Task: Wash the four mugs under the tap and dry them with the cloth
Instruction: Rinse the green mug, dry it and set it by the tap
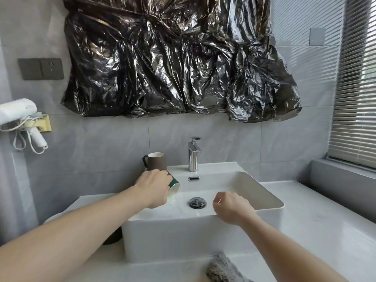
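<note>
Two mugs show: the left hand (154, 188) clamps a green mug (174, 187) tilted over the basin (254, 186), probably to drain. A brown mug (156, 162) waits at 11 o'clock by the tap (192, 154); the right hand (232, 207) is curled empty, the cloth (221, 268) at 6 on the table (317, 216).

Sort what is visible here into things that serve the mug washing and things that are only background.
Job in hand:
- green mug, tipped over the basin in the left hand
- brown mug, upright on the sink ledge
- tap
- sink
- grey cloth on the counter
- right hand, curled, holding nothing

Background:
- black plastic sheet
- hairdryer
- wall switch
- window blinds
</note>
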